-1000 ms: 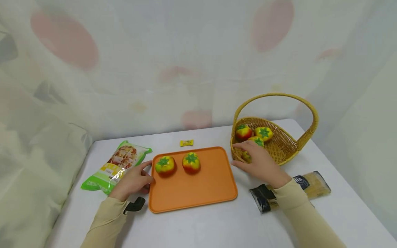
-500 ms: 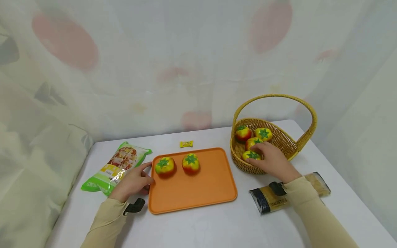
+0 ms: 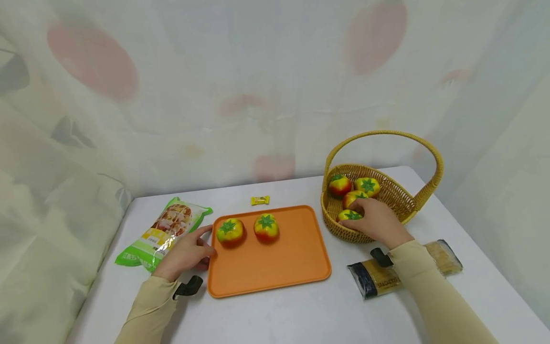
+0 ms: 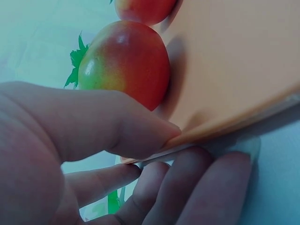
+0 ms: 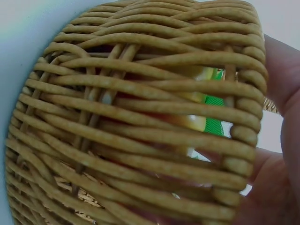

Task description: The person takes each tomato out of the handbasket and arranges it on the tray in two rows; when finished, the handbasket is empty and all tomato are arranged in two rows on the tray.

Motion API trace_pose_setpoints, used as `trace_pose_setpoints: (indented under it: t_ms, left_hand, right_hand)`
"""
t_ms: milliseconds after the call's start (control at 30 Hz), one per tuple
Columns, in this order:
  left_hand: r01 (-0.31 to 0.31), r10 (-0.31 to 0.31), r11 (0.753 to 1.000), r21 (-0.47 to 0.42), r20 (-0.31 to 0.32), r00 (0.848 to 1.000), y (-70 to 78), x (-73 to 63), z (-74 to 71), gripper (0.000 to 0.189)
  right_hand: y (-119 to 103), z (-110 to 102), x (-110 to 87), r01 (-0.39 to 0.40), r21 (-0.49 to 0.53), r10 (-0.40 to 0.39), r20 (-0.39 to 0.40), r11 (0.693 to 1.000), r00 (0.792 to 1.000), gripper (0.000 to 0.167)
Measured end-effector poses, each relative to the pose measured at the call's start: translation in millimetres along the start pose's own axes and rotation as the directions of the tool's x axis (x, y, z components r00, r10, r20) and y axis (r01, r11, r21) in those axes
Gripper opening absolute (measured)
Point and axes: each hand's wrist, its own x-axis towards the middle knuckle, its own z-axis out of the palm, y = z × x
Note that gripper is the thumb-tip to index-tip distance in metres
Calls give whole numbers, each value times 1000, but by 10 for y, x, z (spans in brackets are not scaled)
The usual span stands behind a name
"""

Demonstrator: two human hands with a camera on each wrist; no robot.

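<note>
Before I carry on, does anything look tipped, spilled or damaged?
Nothing stands out: the wicker basket stands upright, two tomato-like fruits rest on the orange tray, and I see no spill or visible damage.

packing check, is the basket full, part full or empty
Part full: four fruits sit in the basket, with bare wicker showing beside them.

— Front fruit (image 3: 347, 215) in the basket (image 3: 343, 233)?
— Partly hidden by the right hand (image 3: 380, 222).
— Spaghetti packet (image 3: 378, 279)?
— Midsection covered by the right sleeve (image 3: 429, 286).
— Yellow sachet (image 3: 259, 200)?
— Print too small to read.
</note>
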Motion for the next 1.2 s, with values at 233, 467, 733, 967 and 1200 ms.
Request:
trace_pose_setpoints:
  t_ms: [233, 467, 733, 967, 1200]
  left_hand:
    - [8, -8, 1000, 11, -7, 1000, 7, -10, 10, 83]
    - [18, -18, 1000, 24, -11, 1000, -2, 10, 24, 82]
    - [27, -27, 999, 19, -16, 1000, -13, 11, 25, 81]
    - [4, -4, 1000, 8, -10, 1000, -7, -9, 14, 82]
    - [2, -2, 1000, 0, -13, 1000, 12, -20, 12, 80]
  right_hand:
    - [-4, -39, -38, 5, 16, -4, -15, 1000, 1000, 59]
    - [-39, -146, -103, 26, 67, -22, -59, 997, 998, 63]
    - [-248, -255, -101, 44, 94, -36, -92, 995, 995, 69]
    - [-554, -225, -69, 135, 167, -112, -139, 977, 984, 63]
    - [-840, -21, 6, 165, 204, -142, -125, 965, 982, 60]
